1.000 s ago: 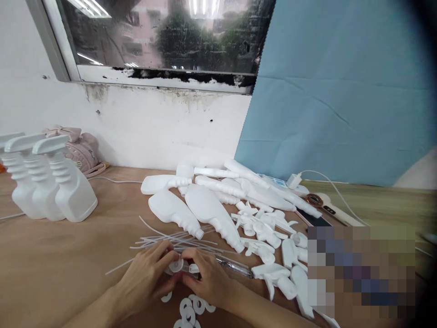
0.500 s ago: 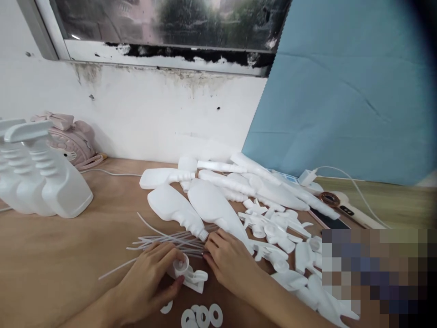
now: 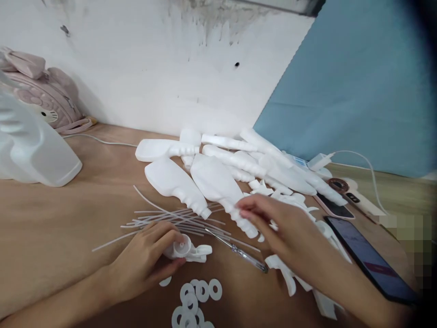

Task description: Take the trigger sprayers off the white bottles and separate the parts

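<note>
My left hand (image 3: 153,250) is closed around a white trigger spray head (image 3: 182,246), its round collar facing up and its trigger pointing right. Just behind it lies a loose bundle of thin white dip tubes (image 3: 177,219). My right hand (image 3: 264,218) is raised over the ribbed neck of a white spray bottle (image 3: 215,177). Its thumb and fingertips are pinched; what they hold, if anything, is hidden. A screwdriver (image 3: 247,259) with a clear handle rests on the table between my hands. White ring washers (image 3: 203,291) lie in front of the left hand.
More white bottles (image 3: 167,149) are heaped toward the wall. Spray heads (image 3: 283,273) lie partly under my right arm. Right of it are a phone (image 3: 370,259) and a white charger (image 3: 319,161). Standing bottles (image 3: 51,150) and a pink bag (image 3: 44,98) are at left.
My right hand has moved from beside the tubes to the right, up over the bottle neck. The screwdriver now shows on the table. The view has tilted down; my left hand keeps the spray head.
</note>
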Demonstrator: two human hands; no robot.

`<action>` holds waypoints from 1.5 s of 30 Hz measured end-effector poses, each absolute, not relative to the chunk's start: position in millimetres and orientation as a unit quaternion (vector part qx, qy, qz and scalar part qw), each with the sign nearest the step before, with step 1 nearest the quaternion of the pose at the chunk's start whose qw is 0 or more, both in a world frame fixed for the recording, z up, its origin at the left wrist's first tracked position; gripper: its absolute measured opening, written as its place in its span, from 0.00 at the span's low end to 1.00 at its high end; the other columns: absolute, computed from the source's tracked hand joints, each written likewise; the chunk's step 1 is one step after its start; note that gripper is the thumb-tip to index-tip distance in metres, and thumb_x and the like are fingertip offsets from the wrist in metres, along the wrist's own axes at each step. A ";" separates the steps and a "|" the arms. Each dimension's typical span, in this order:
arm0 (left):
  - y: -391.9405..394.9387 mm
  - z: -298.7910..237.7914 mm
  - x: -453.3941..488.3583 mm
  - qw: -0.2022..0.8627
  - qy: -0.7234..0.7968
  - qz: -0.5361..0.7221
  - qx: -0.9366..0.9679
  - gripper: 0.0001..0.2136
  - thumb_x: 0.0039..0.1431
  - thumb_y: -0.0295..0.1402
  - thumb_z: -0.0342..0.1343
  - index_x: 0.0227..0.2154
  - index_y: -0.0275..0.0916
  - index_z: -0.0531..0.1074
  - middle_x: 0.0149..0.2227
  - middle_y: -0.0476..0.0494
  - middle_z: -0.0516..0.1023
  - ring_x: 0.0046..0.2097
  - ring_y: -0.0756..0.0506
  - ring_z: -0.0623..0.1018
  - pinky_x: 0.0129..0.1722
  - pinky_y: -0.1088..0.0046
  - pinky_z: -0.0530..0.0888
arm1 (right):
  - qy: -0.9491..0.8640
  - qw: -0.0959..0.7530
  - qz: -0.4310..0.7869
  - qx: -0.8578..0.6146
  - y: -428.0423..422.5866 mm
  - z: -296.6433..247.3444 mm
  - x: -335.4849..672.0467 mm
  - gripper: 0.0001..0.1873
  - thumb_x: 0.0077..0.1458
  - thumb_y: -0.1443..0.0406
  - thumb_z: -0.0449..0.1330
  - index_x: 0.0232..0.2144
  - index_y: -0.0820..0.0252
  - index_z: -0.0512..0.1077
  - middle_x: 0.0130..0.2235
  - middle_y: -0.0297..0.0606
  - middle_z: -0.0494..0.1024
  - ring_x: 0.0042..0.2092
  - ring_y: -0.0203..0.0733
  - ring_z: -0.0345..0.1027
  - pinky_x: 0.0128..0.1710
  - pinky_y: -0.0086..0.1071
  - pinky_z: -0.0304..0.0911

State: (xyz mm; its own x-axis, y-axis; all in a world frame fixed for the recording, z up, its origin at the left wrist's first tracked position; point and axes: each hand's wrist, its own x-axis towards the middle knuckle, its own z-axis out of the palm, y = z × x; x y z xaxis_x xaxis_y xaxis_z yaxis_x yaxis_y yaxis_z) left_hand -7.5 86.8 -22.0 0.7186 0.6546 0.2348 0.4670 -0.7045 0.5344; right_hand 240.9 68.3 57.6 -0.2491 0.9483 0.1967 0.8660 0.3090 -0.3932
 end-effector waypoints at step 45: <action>82.1 -32.1 -4.5 0.215 0.299 0.267 0.891 0.08 0.58 0.36 0.49 0.38 0.40 0.65 0.35 0.46 0.73 0.37 0.46 0.71 0.38 0.68 0.67 | -0.677 0.395 0.366 -0.502 67.3 6.1 168.4 0.08 0.46 0.70 0.61 0.29 0.59 0.64 0.28 0.31 0.73 0.30 0.34 0.70 0.33 0.29 0.66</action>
State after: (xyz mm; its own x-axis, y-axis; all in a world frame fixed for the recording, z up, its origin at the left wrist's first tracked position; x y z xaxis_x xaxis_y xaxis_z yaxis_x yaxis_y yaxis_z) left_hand -4.5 82.1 -32.1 0.6786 0.6473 0.3472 0.4178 -0.7289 0.5424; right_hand 168.4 67.3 6.1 -0.1839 0.9685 0.1680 0.3898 0.2288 -0.8920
